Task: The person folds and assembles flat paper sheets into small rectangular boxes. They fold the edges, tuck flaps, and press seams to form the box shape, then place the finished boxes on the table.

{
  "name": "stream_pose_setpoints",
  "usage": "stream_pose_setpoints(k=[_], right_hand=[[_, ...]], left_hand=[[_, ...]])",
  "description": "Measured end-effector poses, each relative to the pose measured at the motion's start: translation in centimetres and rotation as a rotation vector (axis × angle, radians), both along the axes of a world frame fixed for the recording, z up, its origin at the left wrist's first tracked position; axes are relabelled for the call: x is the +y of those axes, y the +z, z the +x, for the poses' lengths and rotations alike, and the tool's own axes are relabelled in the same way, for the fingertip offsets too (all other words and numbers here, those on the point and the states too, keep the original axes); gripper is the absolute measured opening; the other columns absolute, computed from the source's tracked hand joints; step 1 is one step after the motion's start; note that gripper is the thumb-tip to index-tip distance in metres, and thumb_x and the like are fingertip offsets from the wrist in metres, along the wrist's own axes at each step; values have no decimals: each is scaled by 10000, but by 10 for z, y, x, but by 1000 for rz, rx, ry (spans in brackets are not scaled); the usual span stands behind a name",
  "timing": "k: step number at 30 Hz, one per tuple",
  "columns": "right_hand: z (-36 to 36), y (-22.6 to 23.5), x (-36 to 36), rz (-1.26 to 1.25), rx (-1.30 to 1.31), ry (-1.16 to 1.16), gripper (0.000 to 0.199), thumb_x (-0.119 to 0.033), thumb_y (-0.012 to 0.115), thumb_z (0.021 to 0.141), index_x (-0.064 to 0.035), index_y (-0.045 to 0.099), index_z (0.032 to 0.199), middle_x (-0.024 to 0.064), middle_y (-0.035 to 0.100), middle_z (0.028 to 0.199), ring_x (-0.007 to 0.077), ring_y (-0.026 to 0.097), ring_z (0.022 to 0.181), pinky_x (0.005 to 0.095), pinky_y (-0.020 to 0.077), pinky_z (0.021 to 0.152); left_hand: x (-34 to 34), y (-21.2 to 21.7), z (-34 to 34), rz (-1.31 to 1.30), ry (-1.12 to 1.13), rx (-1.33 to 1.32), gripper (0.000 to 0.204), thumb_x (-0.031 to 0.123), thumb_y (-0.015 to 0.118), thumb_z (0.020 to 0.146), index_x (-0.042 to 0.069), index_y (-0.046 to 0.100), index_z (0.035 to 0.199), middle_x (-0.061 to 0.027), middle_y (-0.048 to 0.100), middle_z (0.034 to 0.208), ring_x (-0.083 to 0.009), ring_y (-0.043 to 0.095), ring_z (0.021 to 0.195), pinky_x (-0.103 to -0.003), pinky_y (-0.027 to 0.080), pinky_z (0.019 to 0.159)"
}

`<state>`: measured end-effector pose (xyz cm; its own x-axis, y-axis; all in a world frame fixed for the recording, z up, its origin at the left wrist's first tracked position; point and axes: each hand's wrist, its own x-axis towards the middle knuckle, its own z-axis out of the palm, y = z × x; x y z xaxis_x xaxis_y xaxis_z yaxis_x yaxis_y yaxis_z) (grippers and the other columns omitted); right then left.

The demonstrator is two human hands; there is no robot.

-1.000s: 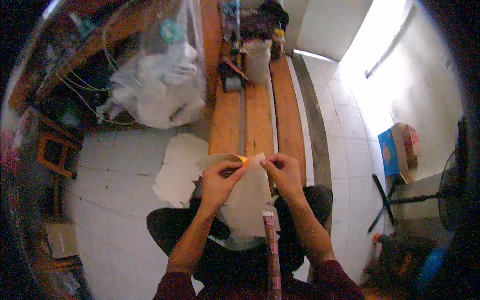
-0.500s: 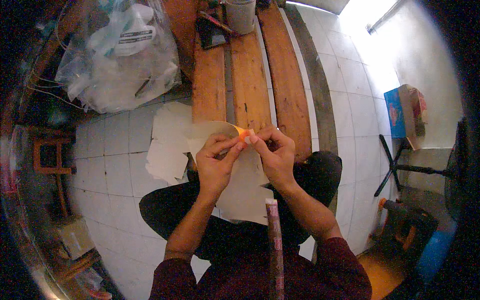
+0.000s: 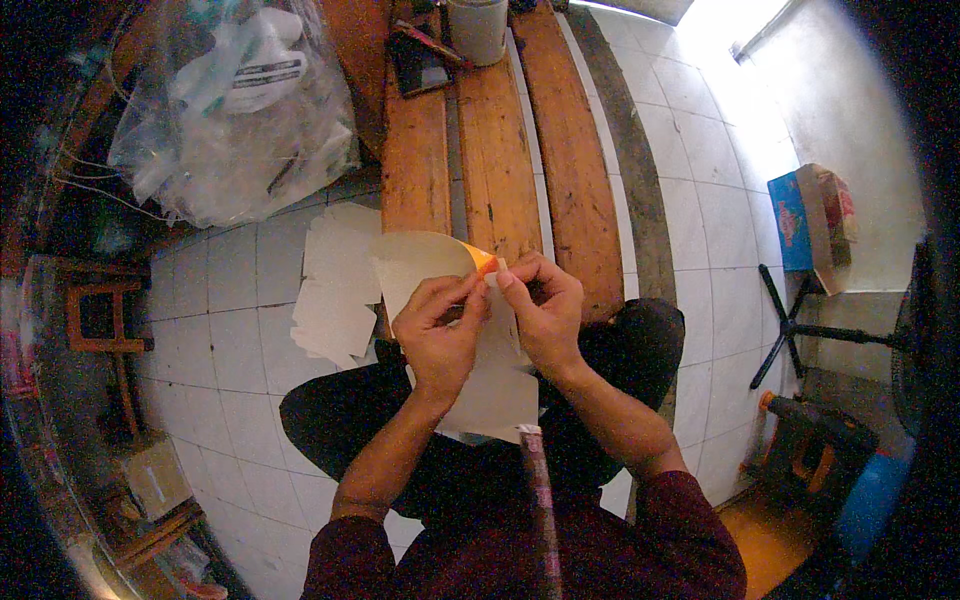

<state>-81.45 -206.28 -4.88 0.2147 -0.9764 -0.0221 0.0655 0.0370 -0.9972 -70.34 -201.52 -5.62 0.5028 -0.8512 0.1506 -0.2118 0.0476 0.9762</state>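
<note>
A pale sheet of paper or thin card point(image 3: 405, 262) curls up in front of me, its orange printed underside point(image 3: 478, 258) showing at one corner. My left hand point(image 3: 440, 325) pinches that orange corner between thumb and fingers. Close against it, my right hand point(image 3: 545, 305) is closed in a pinch on a small whitish piece point(image 3: 501, 266) at the same corner; whether the piece is joined to the sheet is unclear. Below my hands, another pale sheet point(image 3: 500, 400) lies across my lap. A narrow brownish-pink patterned strip point(image 3: 538, 490) rises from the lower edge toward it.
A slatted wooden bench point(image 3: 495, 150) runs away ahead, bearing a grey bucket point(image 3: 477, 30) and a dark flat object point(image 3: 420, 72). Torn pale sheets point(image 3: 335, 285) lie left on the tiles. A full clear plastic bag point(image 3: 240, 130) stands far left; a blue box point(image 3: 790, 225) is at right.
The curled sheet has lifted slightly and shows more of its orange underside. Both hands keep their pinch almost in place. The patterned strip's top has shifted left and down.
</note>
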Motion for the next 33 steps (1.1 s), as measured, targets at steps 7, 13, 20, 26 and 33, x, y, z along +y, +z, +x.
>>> stream_pose_setpoints(k=[7, 13, 20, 26, 33], right_hand=[[6, 9, 5, -36, 1, -92, 159, -77, 639, 858, -19, 564, 730, -21, 511, 709, 36, 417, 625, 194, 331, 544], [7, 4, 7, -68, 56, -119, 156, -66, 646, 851, -21, 564, 726, -28, 509, 710, 29, 412, 626, 190, 325, 540], [6, 1, 7, -39, 25, -108, 151, -62, 632, 861, -13, 575, 730, -25, 525, 706, 29, 437, 632, 187, 347, 559], [6, -4, 7, -38, 42, -92, 147, -64, 635, 862, -5, 585, 737, -16, 557, 713, 29, 473, 653, 188, 371, 571], [1, -19, 1, -169, 90, -37, 107, -62, 645, 850, 1, 625, 765, 0, 584, 711, 44, 492, 628, 199, 378, 548]], left_hand=[[2, 6, 2, 5, -27, 46, 159, -5, 703, 782, -23, 692, 940, -99, 627, 895, -135, 625, 774, -232, 541, 659], [0, 4, -3, -60, 12, -21, 210, -11, 709, 772, 2, 698, 981, -89, 627, 887, -127, 621, 762, -232, 542, 654], [-2, 1, -4, -109, 29, -202, 218, -18, 710, 764, 18, 706, 979, -89, 637, 877, -133, 626, 777, -222, 537, 648], [0, 0, -5, -69, 13, -124, 208, -14, 708, 766, 12, 706, 972, -109, 652, 890, -174, 636, 792, -257, 523, 686], [2, 6, 5, -66, -84, -297, 196, -8, 691, 768, -6, 698, 964, -113, 655, 900, -200, 639, 810, -276, 510, 735]])
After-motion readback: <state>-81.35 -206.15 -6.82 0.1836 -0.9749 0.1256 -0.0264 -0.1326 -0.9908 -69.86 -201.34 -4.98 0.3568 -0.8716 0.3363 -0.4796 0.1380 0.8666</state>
